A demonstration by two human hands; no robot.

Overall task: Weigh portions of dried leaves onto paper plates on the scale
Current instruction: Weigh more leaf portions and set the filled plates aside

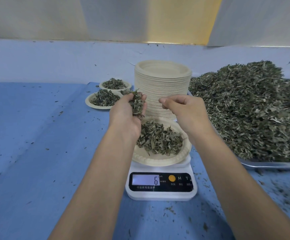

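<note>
A clump of leaves (pixel 137 104) was gripped in the left hand (pixel 127 111), fingers curled round it, above the far-left rim of the plate (pixel 158 161). The plate, w/ leaves in it, was set on the scale (pixel 161 194); "6" was shown on the display. The right hand (pixel 189 113) was held over the plate's far side, thumb pressed to curled fingertips; whether anything was pinched couldn't be told. A stack of plates (pixel 163 84) was stood just behind. The tray (pixel 270 165) edge lay near the scale's R side, a heap of leaves (pixel 244 110) piled on it. Two filled plates (pixel 88 103) were set rear-left. Most room was given by the worktop (pixel 37 135) to the L, w/ crumbs scattered.
</note>
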